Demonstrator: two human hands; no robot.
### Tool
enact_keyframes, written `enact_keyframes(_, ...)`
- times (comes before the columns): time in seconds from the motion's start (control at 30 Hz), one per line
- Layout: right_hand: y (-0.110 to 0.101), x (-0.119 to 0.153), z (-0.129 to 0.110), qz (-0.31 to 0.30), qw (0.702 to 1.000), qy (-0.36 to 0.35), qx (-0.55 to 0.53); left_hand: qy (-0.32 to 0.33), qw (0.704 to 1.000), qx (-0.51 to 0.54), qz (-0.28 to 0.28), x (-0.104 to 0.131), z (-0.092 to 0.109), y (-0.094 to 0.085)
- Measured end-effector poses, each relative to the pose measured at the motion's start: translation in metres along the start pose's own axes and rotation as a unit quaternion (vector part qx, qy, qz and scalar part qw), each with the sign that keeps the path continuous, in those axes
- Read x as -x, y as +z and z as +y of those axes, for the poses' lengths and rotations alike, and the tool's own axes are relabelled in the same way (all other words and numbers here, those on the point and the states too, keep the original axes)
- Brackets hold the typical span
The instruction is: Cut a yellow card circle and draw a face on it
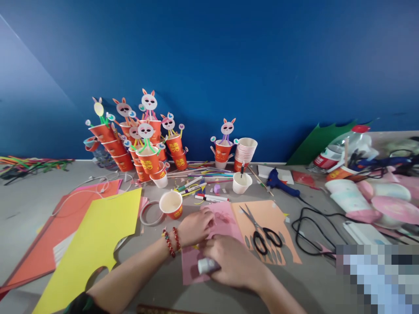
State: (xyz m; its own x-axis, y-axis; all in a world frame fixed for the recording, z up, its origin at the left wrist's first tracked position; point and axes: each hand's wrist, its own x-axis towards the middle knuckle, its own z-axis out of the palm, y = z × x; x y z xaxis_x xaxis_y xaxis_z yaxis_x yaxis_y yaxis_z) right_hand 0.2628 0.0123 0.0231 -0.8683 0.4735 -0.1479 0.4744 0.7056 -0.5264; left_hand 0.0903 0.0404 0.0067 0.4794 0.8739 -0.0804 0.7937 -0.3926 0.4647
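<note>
I am seeing a deep blue wall (209, 78) filling the upper view, with a gray table (140, 283) spreading out below it. On the table's left, a yellow sheet (98, 240) with scalloped cutouts is overlapping orange-red sheets (42, 244). Behind, red paper cups (147, 161) are standing stacked in a cluster, carrying rabbit-faced figures. A peach sheet (258, 209) is lying right of center, beside a pink sheet (231, 224), which is resting under both hands. My right hand (232, 259) is curling around a white-capped tube, holding it low over the pink sheet. My left hand (198, 224) is bending its fingers down at the pink sheet's upper part; I cannot tell whether they are pinching anything. A blue glue gun (283, 185) is lying farther right. Black-handled scissors (262, 231) are resting slightly open on the peach sheet. An open paper cup (172, 205) is standing just beside a ring-shaped roll (142, 214). Capped markers (212, 198) are lying beyond the hands. Smallest, the white-capped tube (207, 265) is pointing its cap leftward.
</note>
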Motion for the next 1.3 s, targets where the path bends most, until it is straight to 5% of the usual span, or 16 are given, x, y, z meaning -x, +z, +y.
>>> enact_keyframes(0.23, 0.003, 0.0, 0.002, 0.016, 1.0, 0.01, 0.003, 0.025, 0.999, 0.029, -0.003, -0.002, -0.002, 0.002)
enact_keyframes(0.5, -0.001, 0.0, 0.0, 0.012, 1.0, -0.007, -0.002, 0.014, 0.987, 0.146, 0.061, 0.001, -0.009, -0.004)
enact_keyframes(0.6, -0.005, 0.001, 0.001, 0.037, 0.999, -0.015, -0.024, -0.001, 0.949, 0.292, 0.12, 0.006, -0.011, -0.005)
enact_keyframes(0.7, -0.01, 0.003, 0.004, 0.149, 0.986, -0.001, -0.079, -0.016, 0.894, 0.42, 0.156, 0.011, -0.01, -0.005)
enact_keyframes(0.8, -0.013, 0.003, 0.009, 0.306, 0.936, 0.057, -0.165, -0.033, 0.846, 0.505, 0.167, 0.013, -0.005, -0.003)
enact_keyframes(0.9, -0.012, 0.0, 0.014, 0.394, 0.887, 0.117, -0.212, -0.027, 0.804, 0.569, 0.171, 0.014, 0.001, 0.001)
enact_keyframes(1.03, -0.006, -0.005, 0.017, 0.397, 0.879, 0.13, -0.229, 0.003, 0.774, 0.61, 0.169, 0.015, 0.007, 0.007)
enact_keyframes(1.3, 0.001, -0.007, 0.018, 0.384, 0.858, 0.145, -0.31, -0.029, 0.773, 0.616, 0.149, 0.021, 0.01, 0.007)
